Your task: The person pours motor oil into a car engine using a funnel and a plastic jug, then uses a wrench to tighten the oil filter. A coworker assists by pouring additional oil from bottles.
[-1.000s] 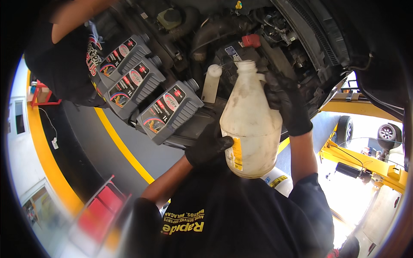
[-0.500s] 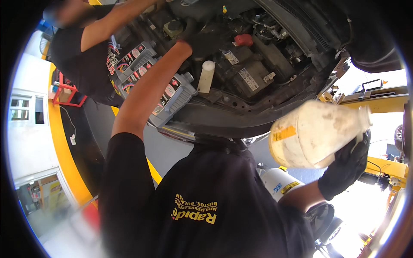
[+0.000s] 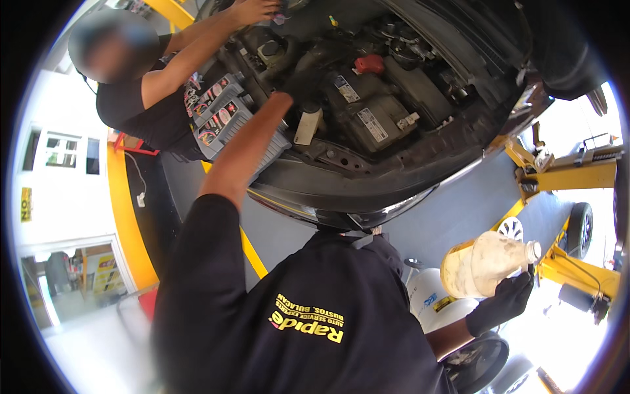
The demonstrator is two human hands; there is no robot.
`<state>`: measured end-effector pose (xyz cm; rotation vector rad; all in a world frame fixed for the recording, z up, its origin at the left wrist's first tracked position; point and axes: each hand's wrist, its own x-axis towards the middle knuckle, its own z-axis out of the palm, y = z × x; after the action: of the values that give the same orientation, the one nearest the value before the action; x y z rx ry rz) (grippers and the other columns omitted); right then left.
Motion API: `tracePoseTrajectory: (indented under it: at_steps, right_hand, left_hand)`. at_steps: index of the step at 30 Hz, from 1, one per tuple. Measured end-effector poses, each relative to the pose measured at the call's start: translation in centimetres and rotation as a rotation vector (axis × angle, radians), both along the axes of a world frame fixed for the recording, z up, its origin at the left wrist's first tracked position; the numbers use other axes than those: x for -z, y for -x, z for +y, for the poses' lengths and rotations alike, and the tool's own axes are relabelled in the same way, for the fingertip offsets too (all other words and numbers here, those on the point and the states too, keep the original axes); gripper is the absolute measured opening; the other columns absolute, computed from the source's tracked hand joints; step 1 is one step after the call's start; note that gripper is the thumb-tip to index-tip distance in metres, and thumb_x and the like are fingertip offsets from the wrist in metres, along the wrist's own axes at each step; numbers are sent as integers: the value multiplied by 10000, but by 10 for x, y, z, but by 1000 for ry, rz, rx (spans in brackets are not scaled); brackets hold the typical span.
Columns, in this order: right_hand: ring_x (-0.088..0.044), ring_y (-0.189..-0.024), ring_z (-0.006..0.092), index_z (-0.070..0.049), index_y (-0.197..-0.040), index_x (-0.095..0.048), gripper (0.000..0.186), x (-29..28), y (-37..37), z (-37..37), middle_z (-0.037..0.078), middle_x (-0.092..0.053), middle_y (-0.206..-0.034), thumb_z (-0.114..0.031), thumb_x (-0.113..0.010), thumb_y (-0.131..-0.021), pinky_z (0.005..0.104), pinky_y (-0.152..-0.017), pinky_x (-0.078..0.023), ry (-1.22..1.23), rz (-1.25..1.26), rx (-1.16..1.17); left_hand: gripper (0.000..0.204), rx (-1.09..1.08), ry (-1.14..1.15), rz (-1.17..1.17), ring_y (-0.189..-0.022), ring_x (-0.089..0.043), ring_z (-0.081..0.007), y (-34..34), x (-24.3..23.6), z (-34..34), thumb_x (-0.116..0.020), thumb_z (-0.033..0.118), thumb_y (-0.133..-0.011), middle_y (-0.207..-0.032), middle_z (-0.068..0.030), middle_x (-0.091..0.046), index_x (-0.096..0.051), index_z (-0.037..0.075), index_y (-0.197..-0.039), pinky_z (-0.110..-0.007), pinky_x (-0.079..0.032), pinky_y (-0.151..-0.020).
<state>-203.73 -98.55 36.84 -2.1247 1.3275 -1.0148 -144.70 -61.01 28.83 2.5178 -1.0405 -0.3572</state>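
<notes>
My right hand [image 3: 504, 301], in a black glove, holds a stained, whitish plastic jug [image 3: 484, 264] out to the right. The jug is tipped on its side, its uncapped-looking neck pointing right. My left arm reaches over the front of a car into the engine bay. There, my black-gloved left hand [image 3: 303, 84] is at the top of a pale plastic reservoir [image 3: 306, 129]. The glove merges with the dark engine parts, so its fingers are hard to make out. Right of the reservoir sits a car battery [image 3: 382, 117].
Several grey oil bottles [image 3: 223, 121] stand on the car's front edge at left. Beyond them a co-worker leans in, a bare hand [image 3: 257, 11] over the engine. A white tank [image 3: 426, 286] stands below the jug. Yellow lift parts [image 3: 577, 180] and a wheel [image 3: 580, 230] are at right.
The jug and my right hand have moved down and farther off. The reservoir's white top, visible before, now looks dark beside my left hand. The co-worker's head has come further into view.
</notes>
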Motion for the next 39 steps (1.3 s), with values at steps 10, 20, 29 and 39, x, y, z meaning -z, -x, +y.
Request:
tracePoseTrajectory:
  at_steps: [10,20,29,39]
  right_hand:
    - [-586,-703,174,96,-1147,-701,404,-29,-73,18,95,-675,-836,-269,-631,-988,290,-616,-449,-153,-237,-327]
    - [-679,-814,234,76,-1128,-728,479,-105,-129,97,150,-714,-909,-251,-623,-795,332,-765,-532,-320,-161,-1210]
    - [-634,-698,175,-41,-898,-674,326,-105,-205,354,84,-662,-798,-306,-858,-849,347,-644,-505,-644,91,-1914]
    - [-549,-662,107,-21,-864,-652,284,-3,-256,668,47,-606,-720,-282,-722,-951,337,-604,-450,-626,111,-2024]
  left_hand:
    - [458,-327,128,-418,-1177,-631,-389,20,69,-5,-510,451,-1031,-1221,-210,-696,-715,58,-1147,-491,-476,-1021]
    - [249,-425,800,-704,-821,-665,-337,302,-37,23,-767,111,-832,-960,-108,-689,-684,70,-1063,-461,-519,-764]
    - [720,-860,-564,957,-1176,-659,-407,592,110,326,-457,671,-981,-1256,-188,-712,-670,60,-1297,-511,-489,-1044]
    - [579,-1415,-10,674,-916,-730,-324,746,139,526,-629,485,-981,-1117,-206,-742,-653,12,-1314,-418,-559,-844]
